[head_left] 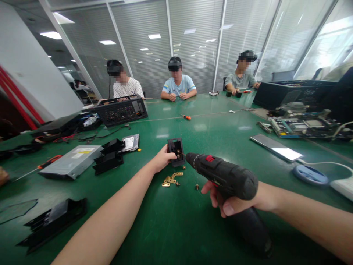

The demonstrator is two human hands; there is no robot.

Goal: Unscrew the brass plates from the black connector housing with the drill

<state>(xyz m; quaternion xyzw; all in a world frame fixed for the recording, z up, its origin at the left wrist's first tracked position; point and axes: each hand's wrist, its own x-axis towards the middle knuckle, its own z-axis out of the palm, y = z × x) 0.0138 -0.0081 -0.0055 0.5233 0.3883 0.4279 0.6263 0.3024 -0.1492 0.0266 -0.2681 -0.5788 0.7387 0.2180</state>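
My left hand (164, 159) grips the left side of a small black open box (178, 162) that stands on the green table, its hollow side facing right. Brassy metal shows inside the box. In my right hand (223, 201) is a black cordless drill (220, 173) with a red switch on top, its chuck pointing left. The thin bit reaches the box's opening; whether it touches a screw I cannot tell. Just below the box lie several brass plates (172, 180) with holes. Loose screws (196, 187) lie near them.
Left are a silver drive (73, 160), black brackets (110, 158), a hard disk (131, 142) and a black bracket (55, 221). A screwdriver (186, 117) lies ahead. Right are a phone (275, 147), a blue disc (310, 174) and circuit boards (300, 123). Three people sit opposite; another hand (3, 176) shows far left.
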